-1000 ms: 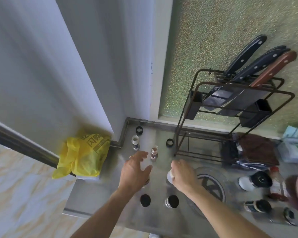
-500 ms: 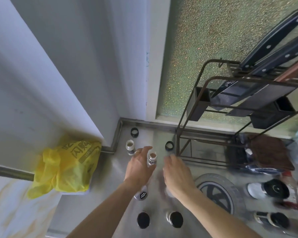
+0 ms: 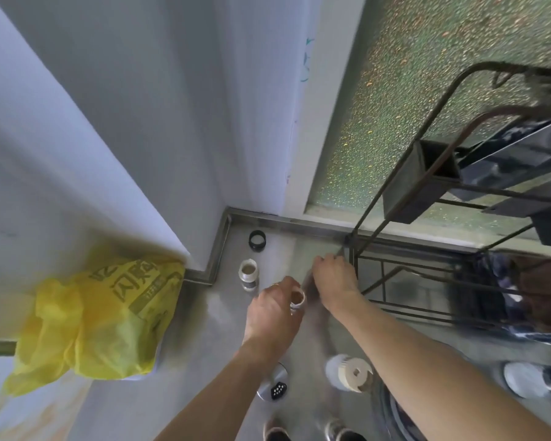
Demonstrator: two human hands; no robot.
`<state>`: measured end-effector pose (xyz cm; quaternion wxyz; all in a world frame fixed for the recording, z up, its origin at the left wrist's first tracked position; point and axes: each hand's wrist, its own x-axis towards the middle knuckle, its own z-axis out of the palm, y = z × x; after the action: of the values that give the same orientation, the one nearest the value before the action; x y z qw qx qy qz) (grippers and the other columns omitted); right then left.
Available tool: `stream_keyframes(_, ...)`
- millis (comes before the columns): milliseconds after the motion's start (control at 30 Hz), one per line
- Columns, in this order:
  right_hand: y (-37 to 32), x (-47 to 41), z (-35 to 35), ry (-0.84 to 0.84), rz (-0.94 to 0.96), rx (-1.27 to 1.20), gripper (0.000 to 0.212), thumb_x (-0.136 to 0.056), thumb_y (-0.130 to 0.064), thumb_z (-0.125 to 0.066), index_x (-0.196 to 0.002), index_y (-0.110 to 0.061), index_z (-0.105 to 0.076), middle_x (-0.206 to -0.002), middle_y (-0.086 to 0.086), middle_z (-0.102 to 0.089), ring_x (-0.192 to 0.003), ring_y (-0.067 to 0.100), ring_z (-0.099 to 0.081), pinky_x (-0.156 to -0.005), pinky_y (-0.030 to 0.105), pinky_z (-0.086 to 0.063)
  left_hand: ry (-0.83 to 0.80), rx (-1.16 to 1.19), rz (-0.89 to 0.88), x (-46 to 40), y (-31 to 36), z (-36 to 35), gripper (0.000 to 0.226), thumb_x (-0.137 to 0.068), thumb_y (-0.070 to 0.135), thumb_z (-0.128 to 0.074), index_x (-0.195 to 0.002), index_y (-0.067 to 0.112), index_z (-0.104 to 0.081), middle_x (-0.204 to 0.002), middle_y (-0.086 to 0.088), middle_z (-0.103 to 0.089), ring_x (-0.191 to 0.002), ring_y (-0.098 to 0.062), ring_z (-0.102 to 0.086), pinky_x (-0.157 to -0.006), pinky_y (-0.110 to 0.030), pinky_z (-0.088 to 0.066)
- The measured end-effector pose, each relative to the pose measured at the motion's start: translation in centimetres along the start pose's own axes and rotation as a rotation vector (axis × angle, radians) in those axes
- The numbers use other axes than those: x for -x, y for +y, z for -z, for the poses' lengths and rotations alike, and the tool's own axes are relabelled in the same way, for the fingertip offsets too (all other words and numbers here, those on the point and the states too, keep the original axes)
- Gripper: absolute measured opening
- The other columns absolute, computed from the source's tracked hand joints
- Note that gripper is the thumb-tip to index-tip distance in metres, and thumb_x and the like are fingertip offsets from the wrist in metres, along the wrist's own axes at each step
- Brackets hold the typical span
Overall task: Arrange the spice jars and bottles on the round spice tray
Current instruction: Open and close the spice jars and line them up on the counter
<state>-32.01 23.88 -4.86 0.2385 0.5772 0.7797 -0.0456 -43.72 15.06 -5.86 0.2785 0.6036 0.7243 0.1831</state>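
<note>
- The left hand (image 3: 274, 310) wraps around a small open jar (image 3: 297, 299) standing on the steel counter (image 3: 210, 316); only the jar's rim and brownish contents show past the fingers.
- The right hand (image 3: 333, 278) reaches down near the foot of the wire rack (image 3: 395, 198), fingers curled; whether it holds anything I cannot tell, since motion blur smears the area beneath it.
- A second open jar (image 3: 248, 274) stands apart, further back, with a black ring lid (image 3: 257, 240) lying behind it near the corner.
- A metal shaker (image 3: 272, 381) is partly hidden under the left forearm.
- A white bottle with a beige cap (image 3: 350, 373) lies tilted beside the right forearm, blurred.
- The round tray (image 3: 392, 412) shows only as a dark curved edge under the right arm, mostly covered.
- Two dark-capped jars (image 3: 277, 434) are cut off at the bottom edge.
- A yellow bag (image 3: 89, 319) hangs at the counter's left end.
- Things at the far right are too blurred to name.
</note>
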Motion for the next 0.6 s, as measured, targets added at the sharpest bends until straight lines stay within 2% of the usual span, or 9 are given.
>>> stream_keyframes(100, -0.3, 1.6, 0.8, 0.096, 0.007, -0.091, 0.042, -0.082, 0.008, -0.065, -0.119, -0.007, -0.052, -0.118, 0.014, -0.057, -0.109, 0.033, -0.061, -0.084, 0.039, -0.053, 0.033, 0.072, 0.062, 1.0, 0.4, 0.9, 0.030, -0.085, 0.033, -0.067, -0.111, 0.029, -0.056, -0.096, 0.007, -0.072, -0.088, -0.021, -0.067, -0.069, -0.029, -0.048)
stream_keyframes(167, -0.3, 3.6, 1.9, 0.190, 0.033, -0.208, 0.044, -0.080, 0.008, -0.066, -0.119, -0.008, -0.051, -0.113, 0.014, -0.052, -0.101, 0.035, -0.060, -0.077, 0.039, -0.051, 0.078, 0.143, 0.101, 2.0, 1.0, 2.1, 0.028, -0.080, 0.029, -0.071, -0.103, 0.032, -0.055, -0.090, 0.008, -0.072, -0.083, -0.019, -0.068, -0.069, -0.029, -0.051)
stream_keyframes(233, 0.1, 6.0, 3.5, 0.367, 0.092, -0.405, 0.035, -0.088, 0.003, -0.060, -0.120, -0.010, -0.053, -0.107, 0.013, -0.049, -0.091, 0.033, -0.060, -0.071, 0.039, -0.048, 0.135, 0.212, 0.119, 3.2, 2.1, 3.8, 0.028, -0.075, 0.024, -0.073, -0.095, 0.034, -0.056, -0.084, 0.012, -0.071, -0.082, -0.015, -0.068, -0.070, -0.028, -0.052)
stream_keyframes(300, 0.9, 9.1, 5.7, 0.520, 0.166, -0.664, 0.035, -0.088, -0.003, -0.064, -0.120, -0.015, -0.057, -0.108, 0.008, -0.050, -0.091, 0.027, -0.063, -0.076, 0.038, -0.053, 0.201, 0.268, 0.095, 4.7, 3.5, 5.7, 0.028, -0.073, 0.022, -0.075, -0.093, 0.033, -0.059, -0.085, 0.016, -0.071, -0.084, -0.007, -0.068, -0.076, -0.028, -0.054)
stream_keyframes(367, 1.9, 12.5, 8.5, 0.593, 0.182, -0.914, 0.034, -0.082, -0.007, -0.072, -0.111, -0.020, -0.060, -0.105, 0.002, -0.053, -0.091, 0.017, -0.063, -0.081, 0.029, -0.055, 0.262, 0.327, 0.052, 6.5, 5.2, 7.7, 0.027, -0.073, 0.022, -0.077, -0.094, 0.032, -0.063, -0.087, 0.021, -0.071, -0.086, 0.000, -0.065, -0.081, -0.027, -0.054)
stream_keyframes(433, 3.2, 16.2, 11.3, 0.609, 0.147, -1.127, 0.032, -0.077, -0.010, -0.078, -0.100, -0.023, -0.060, -0.098, -0.002, -0.060, -0.085, 0.012, -0.065, -0.077, 0.019, -0.055, 0.280, 0.379, 0.007, 8.6, 7.0, 9.5, 0.028, -0.073, 0.023, -0.077, -0.096, 0.033, -0.065, -0.090, 0.025, -0.069, -0.090, 0.004, -0.063, -0.084, -0.023, -0.053)
stream_keyframes(500, 4.5, 19.8, 13.7, 0.553, 0.133, -1.262, 0.030, -0.074, -0.016, -0.082, -0.094, -0.025, -0.061, -0.091, -0.008, -0.068, -0.082, 0.008, -0.068, -0.074, 0.019, -0.056, 0.290, 0.410, -0.056, 10.7, 8.9, 11.1, 0.031, -0.073, 0.024, -0.078, -0.098, 0.036, -0.065, -0.093, 0.029, -0.069, -0.093, 0.007, -0.063, -0.086, -0.021, -0.053)
stream_keyframes(600, 6.2, 24.7, 16.1, 0.510, 0.190, -1.192, 0.031, -0.072, -0.021, -0.085, -0.090, -0.029, -0.061, -0.088, -0.013, -0.071, -0.082, 0.002, -0.068, -0.072, 0.013, -0.051, 0.311, 0.436, -0.153, 13.9, 11.6, 13.0, 0.036, -0.074, 0.024, -0.080, -0.100, 0.042, -0.065, -0.095, 0.026, -0.068, -0.092, 0.004, -0.064, -0.084, -0.019, -0.054)
